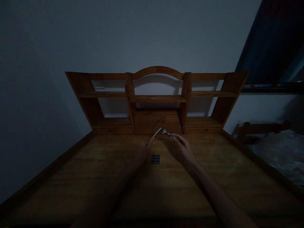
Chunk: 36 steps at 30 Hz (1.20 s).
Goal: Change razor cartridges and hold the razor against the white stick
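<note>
My left hand (143, 150) is closed around a slim pale stick (157, 132) that points up and to the right, its dark end near the other tool. Between the fingers of my right hand (183, 144) is a small tool with a silver head and dark handle (168, 134); its exact kind is too small and dim to tell. The silver head faces the stick's tip with a narrow gap between. On the desk below, just right of my left hand, lies a small black block with rows of compartments (155, 159).
A wooden shelf unit (158, 98) with small drawers stands at the back of the desk (180, 190). A thin dark curved line, perhaps a wire (158, 120), shows behind the stick. Raised edges border the desk's sides. A pale bundle (282, 155) lies beyond on the right. The light is dim.
</note>
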Each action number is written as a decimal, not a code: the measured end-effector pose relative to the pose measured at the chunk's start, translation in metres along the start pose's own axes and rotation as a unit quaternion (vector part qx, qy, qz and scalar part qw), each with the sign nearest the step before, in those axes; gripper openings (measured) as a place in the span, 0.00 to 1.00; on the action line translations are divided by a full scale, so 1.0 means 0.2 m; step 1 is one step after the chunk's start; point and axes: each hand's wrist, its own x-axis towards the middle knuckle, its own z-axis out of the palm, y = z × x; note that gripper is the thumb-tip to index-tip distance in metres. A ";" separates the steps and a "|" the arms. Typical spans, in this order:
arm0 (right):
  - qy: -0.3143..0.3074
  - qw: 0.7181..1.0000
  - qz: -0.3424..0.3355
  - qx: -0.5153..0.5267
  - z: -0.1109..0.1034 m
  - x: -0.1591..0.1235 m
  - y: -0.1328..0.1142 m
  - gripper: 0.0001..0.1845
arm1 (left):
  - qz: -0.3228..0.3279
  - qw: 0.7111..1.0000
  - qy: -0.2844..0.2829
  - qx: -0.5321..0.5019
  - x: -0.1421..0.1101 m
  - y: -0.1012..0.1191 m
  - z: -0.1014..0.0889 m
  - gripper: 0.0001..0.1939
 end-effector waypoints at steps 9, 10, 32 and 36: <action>0.002 1.000 -0.004 0.006 -0.01 0.01 -0.01 0.18 | 0.022 0.998 -0.012 -0.051 0.01 -0.03 0.05 0.30; 0.002 1.000 0.005 0.014 -0.01 0.02 0.00 0.18 | 0.021 0.999 -0.007 -0.048 0.01 -0.03 0.05 0.30; 0.006 0.997 0.014 0.079 0.00 0.02 -0.01 0.17 | 0.061 0.991 0.003 -0.122 0.00 -0.07 0.08 0.30; 0.008 0.997 0.015 0.077 -0.01 0.02 -0.01 0.18 | 0.046 0.989 0.018 -0.140 0.00 -0.06 0.08 0.31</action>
